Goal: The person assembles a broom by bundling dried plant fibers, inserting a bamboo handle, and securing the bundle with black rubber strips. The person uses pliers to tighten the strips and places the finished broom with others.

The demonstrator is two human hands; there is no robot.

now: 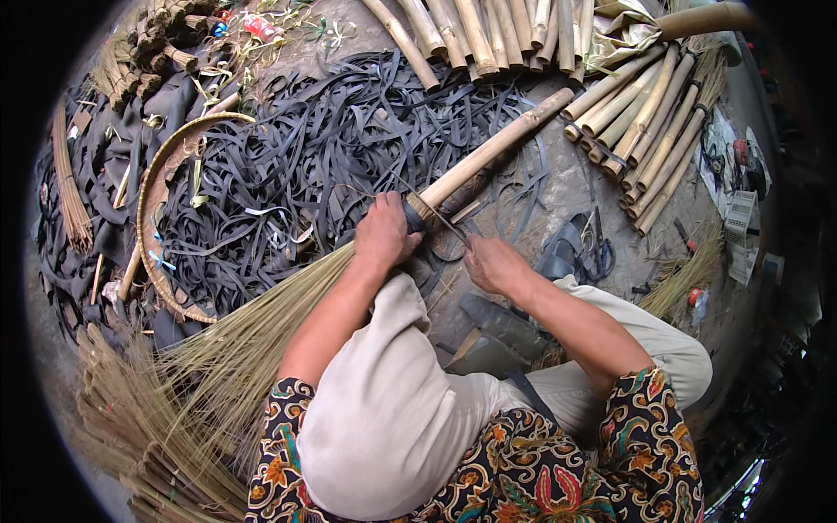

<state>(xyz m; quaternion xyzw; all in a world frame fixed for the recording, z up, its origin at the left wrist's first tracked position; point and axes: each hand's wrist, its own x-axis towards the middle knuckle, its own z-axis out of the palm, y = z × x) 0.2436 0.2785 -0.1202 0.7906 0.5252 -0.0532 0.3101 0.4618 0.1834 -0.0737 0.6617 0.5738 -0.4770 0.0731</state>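
A broom lies slantwise across my lap, with a bamboo handle [501, 144] toward the upper right and long straw bristles [270, 305] fanning out to the lower left. My left hand [384, 231] is closed around the broom where the bristles meet the handle, at a dark binding [413, 215]. Just right of that joint, my right hand [493, 263] is closed on the end of a narrow dark strip [445, 222], which runs taut across the base of the handle. Its fingers partly hide the strip's end.
A heap of dark rubber strips [288, 166] spreads beyond my left hand, with a round woven tray [144, 209] at its left. Bamboo poles [641, 131] lie at the upper right. Straw bundles [166, 436] sit at the lower left. Scissors [602, 248] rest right of my right hand.
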